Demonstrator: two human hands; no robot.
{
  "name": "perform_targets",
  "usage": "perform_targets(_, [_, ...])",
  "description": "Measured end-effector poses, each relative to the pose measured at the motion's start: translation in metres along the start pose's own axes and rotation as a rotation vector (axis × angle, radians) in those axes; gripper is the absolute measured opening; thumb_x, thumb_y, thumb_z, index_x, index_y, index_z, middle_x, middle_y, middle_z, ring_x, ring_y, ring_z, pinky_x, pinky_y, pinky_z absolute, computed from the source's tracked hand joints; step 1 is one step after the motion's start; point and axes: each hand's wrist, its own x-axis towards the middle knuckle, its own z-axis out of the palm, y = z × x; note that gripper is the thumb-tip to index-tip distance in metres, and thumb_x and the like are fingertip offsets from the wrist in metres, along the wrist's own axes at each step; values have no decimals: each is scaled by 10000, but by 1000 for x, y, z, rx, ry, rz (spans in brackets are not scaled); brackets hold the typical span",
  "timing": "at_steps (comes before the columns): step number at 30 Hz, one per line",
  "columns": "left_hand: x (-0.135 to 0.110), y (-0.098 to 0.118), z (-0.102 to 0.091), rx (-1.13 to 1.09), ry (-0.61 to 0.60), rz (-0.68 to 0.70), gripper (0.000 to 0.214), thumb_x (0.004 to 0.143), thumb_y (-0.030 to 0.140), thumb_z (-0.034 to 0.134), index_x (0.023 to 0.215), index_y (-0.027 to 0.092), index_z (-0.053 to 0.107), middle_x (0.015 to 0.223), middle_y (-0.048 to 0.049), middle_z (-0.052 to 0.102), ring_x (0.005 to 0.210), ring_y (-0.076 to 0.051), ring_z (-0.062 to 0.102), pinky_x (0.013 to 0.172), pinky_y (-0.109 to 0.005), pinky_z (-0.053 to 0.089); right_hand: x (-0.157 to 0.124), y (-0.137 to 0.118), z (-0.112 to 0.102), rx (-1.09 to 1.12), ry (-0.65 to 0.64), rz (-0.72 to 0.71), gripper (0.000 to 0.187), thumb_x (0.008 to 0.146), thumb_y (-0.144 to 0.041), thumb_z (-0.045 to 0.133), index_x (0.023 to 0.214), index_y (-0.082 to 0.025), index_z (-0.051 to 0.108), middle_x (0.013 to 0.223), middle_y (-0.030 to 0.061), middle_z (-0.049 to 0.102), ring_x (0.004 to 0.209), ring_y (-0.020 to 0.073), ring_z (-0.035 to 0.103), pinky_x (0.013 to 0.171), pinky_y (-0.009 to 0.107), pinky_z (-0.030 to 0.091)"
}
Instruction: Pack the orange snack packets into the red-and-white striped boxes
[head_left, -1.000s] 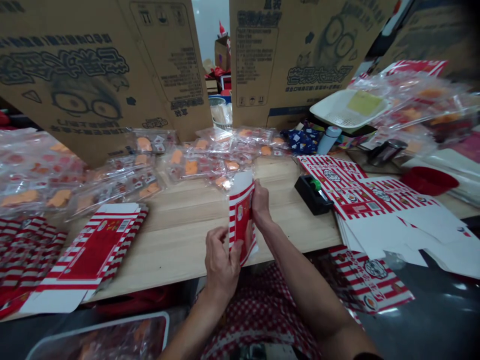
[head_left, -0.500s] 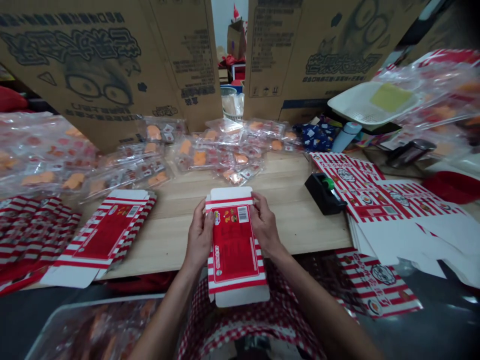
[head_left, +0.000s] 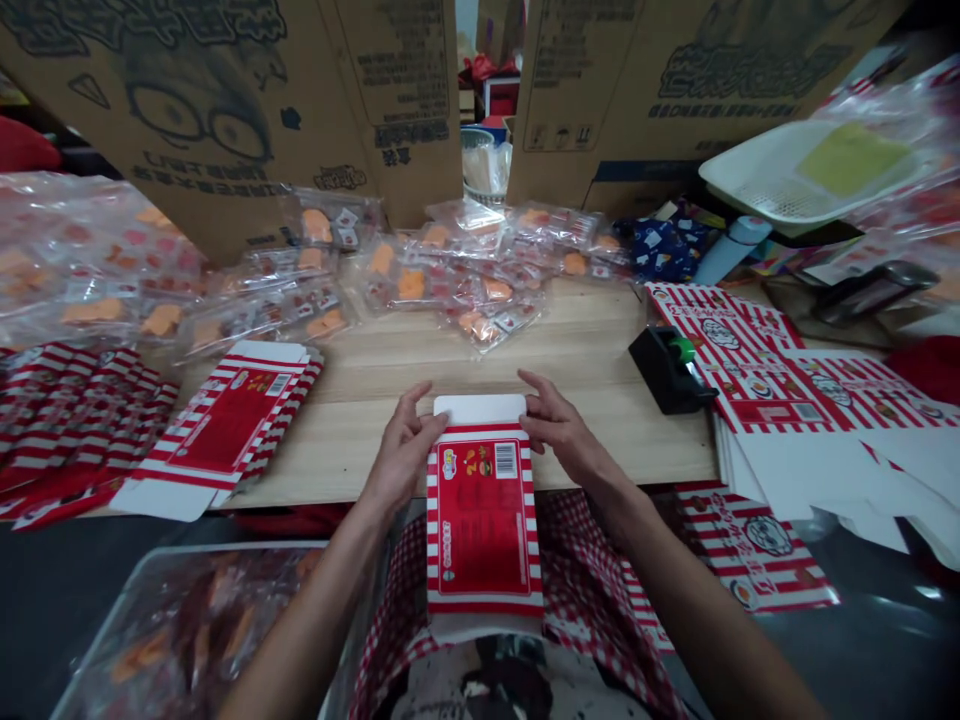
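Observation:
A red-and-white striped flat carton point(head_left: 484, 540) lies lengthwise before me, its lower end over my lap and its white top flap point(head_left: 480, 408) toward the table. My left hand point(head_left: 405, 445) holds its upper left edge, thumb on the corner and index finger stretched away. At the upper right edge, my right hand point(head_left: 566, 430) has its fingertips against the carton, index finger raised. The carton sits between both hands. Another stack of striped cartons point(head_left: 232, 420) rests on the table to the left.
Clear packets with orange pieces point(head_left: 411, 285) lie along the back, before large cardboard boxes point(head_left: 375, 120). A black tape dispenser point(head_left: 670, 370) stands right, beside flat striped card sheets point(head_left: 765, 390). A plastic tub of packets point(head_left: 202, 620) is below left. The wooden table's front edge point(head_left: 337, 490) runs across.
Both hands have slid up from the carton's sides to its top corners, and their fingers have spread. The carton has come closer to my body. The camera has tilted down.

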Motion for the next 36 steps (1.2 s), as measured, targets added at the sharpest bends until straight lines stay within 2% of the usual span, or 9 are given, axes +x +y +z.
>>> perform_targets(2, [1,5,-6,39,-78,-34,596,769,432,789,1271,160,619,849,-48,754,686,-165,692,683,-283,555,0,-6,-1,-93,-64,-3,381,762,-301,651,1124,-198,591,718,-45,557,583,116,463,513,234,363])
perform_targets(5, [-1,5,-14,170,-89,33,396,786,431,775,1055,141,754,941,-84,783,798,-193,711,750,-298,556,-4,-8,-1,-333,-53,-160,101,825,-253,574,873,-187,634,746,-1,606,652,140,531,593,261,422])
perform_targets(10, [-13,4,-12,247,-53,113,233,759,386,798,857,176,789,1079,-94,778,955,-210,711,855,-324,550,-19,-12,-1,-709,-156,-470,187,842,-111,497,900,-200,651,1001,72,684,856,181,627,703,284,451])
perform_targets(15, [-19,13,2,305,-15,133,383,773,400,794,1095,194,769,922,-48,786,777,-162,691,718,-270,551,-15,-28,3,-681,-240,-287,324,874,-133,485,1141,-205,655,951,30,717,747,152,633,672,264,463])
perform_targets(18, [-17,19,6,361,-48,194,375,800,402,768,1123,210,770,1017,-49,786,857,-174,697,745,-264,556,-3,-30,6,-715,-192,-274,320,873,-146,489,1081,-208,724,931,29,747,710,157,638,673,275,468])
perform_targets(22, [-15,16,-5,331,-91,145,361,825,438,736,1086,194,786,1057,-72,788,888,-202,714,798,-299,568,-3,-27,5,-931,-133,-346,301,892,-162,518,1022,-236,780,859,40,761,715,185,660,738,318,485])
perform_targets(27, [-17,0,-27,263,-252,89,343,871,473,681,1005,184,806,1119,-110,771,1017,-236,708,904,-337,545,-19,-37,-6,-783,-428,-327,337,953,-231,516,1204,-295,731,1176,51,737,1011,222,682,907,373,504])
perform_targets(31, [-21,3,-22,243,-267,49,305,867,415,705,1057,188,779,1123,-105,765,969,-207,712,866,-316,545,-19,-46,-11,-557,-463,-94,284,947,-366,540,1079,-237,756,993,50,759,800,175,673,683,289,542])
perform_targets(36, [-25,21,-7,217,-212,54,384,862,433,703,1147,176,717,852,-32,749,706,-126,661,651,-224,505,-12,-58,-10,-369,-435,136,325,864,-459,644,1028,-179,663,809,28,670,668,140,600,510,227,516])
